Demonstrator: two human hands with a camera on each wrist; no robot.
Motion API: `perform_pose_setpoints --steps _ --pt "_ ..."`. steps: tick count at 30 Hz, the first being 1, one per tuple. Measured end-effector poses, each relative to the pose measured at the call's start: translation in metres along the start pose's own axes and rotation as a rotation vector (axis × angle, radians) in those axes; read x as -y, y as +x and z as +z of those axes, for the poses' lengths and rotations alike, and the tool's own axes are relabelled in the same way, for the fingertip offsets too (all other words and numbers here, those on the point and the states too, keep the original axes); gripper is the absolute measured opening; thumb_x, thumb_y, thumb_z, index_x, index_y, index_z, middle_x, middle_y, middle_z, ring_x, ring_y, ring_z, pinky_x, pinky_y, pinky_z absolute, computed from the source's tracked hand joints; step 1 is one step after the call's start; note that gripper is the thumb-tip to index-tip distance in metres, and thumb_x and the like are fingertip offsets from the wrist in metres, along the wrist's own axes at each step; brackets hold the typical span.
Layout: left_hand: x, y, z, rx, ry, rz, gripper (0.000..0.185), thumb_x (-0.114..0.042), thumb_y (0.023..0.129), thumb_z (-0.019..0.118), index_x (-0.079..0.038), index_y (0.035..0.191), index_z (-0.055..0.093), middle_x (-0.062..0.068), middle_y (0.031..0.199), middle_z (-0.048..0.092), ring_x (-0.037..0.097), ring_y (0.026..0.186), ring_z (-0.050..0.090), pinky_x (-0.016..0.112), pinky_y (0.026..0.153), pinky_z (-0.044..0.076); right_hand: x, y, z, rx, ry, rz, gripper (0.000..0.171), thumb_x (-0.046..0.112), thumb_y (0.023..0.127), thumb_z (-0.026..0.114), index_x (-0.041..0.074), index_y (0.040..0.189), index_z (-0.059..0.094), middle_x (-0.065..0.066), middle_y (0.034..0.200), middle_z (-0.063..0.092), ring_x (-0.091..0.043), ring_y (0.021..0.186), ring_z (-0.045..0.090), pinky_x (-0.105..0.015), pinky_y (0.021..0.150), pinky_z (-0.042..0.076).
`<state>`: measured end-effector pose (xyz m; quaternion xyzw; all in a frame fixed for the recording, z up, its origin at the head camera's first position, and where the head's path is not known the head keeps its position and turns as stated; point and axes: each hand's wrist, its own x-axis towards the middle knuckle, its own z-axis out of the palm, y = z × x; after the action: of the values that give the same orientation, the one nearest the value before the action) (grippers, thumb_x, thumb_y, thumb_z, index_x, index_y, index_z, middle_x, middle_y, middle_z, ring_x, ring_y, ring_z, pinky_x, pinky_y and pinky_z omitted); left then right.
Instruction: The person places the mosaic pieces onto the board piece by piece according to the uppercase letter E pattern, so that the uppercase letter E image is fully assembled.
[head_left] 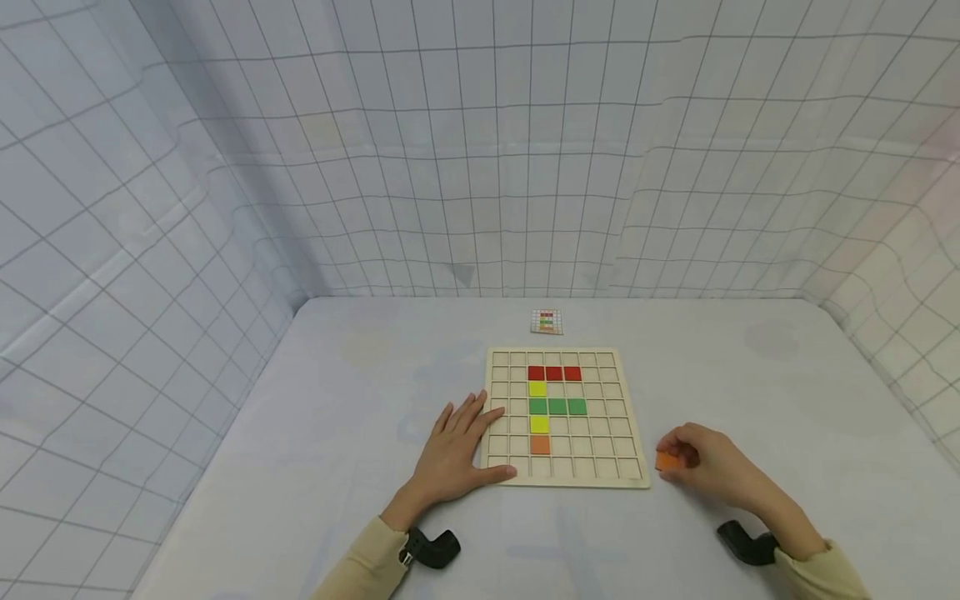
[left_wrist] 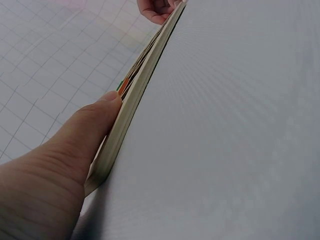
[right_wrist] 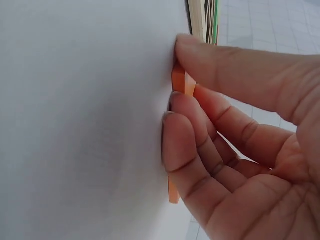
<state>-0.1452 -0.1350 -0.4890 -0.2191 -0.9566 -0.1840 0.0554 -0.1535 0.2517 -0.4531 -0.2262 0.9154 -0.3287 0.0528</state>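
Observation:
A wooden grid board (head_left: pixel 585 483) lies flat with coloured square tiles in its cells: three red tiles (head_left: pixel 553 373) in a row, three green tiles (head_left: pixel 558 407) in another, two yellow tiles (head_left: pixel 538 425) and one orange tile (head_left: pixel 540 445). My left hand (head_left: pixel 448 460) rests on the board's left side with fingers spread, its thumb (left_wrist: pixel 95 117) over the front edge. Off the board's right front corner, my right hand (head_left: pixel 708 465) pinches an orange square tile (head_left: pixel 667 461) close over the table. In the right wrist view, more orange (right_wrist: pixel 173 190) shows below the curled fingers.
Behind the board lies a small card (head_left: pixel 547 322) printed with a coloured grid pattern. The white table (head_left: pixel 360 375) is bounded by grid-lined cloth walls (head_left: pixel 480 167) at the back and both sides. Black wrist devices (head_left: pixel 433 550) sit beneath both forearms.

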Motion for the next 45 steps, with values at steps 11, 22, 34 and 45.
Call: perform_pose_setpoints --steps 11,22,34,45 --pt "-0.001 0.000 -0.001 0.000 -0.004 0.004 0.088 -0.073 0.078 0.055 -0.020 0.147 0.038 0.007 0.155 0.021 0.022 0.143 0.013 0.046 0.113 0.007 0.004 0.005 0.001 0.000 0.022 0.009 0.024 0.000 0.073 0.079 0.008 0.089 0.063 0.003 0.077 0.051 -0.009 0.069 0.047 -0.023 0.057 0.043" --pt "0.000 0.000 0.000 0.001 -0.006 0.011 0.087 -0.071 0.079 0.055 -0.020 0.147 0.036 0.007 0.156 0.020 0.022 0.143 0.012 0.046 0.113 0.006 0.008 0.004 0.002 -0.019 0.023 0.052 0.026 0.001 0.073 0.080 0.002 0.096 0.067 0.002 0.083 0.055 -0.011 0.072 0.050 -0.023 0.060 0.046" --pt "0.001 0.000 0.002 -0.020 -0.017 0.026 0.086 -0.072 0.079 0.054 -0.020 0.146 0.038 0.008 0.155 0.022 0.024 0.142 0.014 0.048 0.113 0.008 0.009 0.004 0.006 -0.091 0.005 0.022 0.019 0.008 0.076 0.080 0.015 0.087 0.066 0.010 0.073 0.056 -0.005 0.064 0.049 -0.022 0.054 0.044" --pt "0.000 0.000 0.000 -0.004 0.000 0.013 0.087 -0.070 0.079 0.056 -0.020 0.147 0.037 0.008 0.155 0.021 0.024 0.142 0.014 0.047 0.113 0.008 0.028 0.019 0.020 -0.242 0.082 -0.169 0.024 -0.003 0.075 0.078 0.014 0.087 0.064 0.009 0.072 0.047 -0.004 0.060 0.045 -0.020 0.049 0.041"
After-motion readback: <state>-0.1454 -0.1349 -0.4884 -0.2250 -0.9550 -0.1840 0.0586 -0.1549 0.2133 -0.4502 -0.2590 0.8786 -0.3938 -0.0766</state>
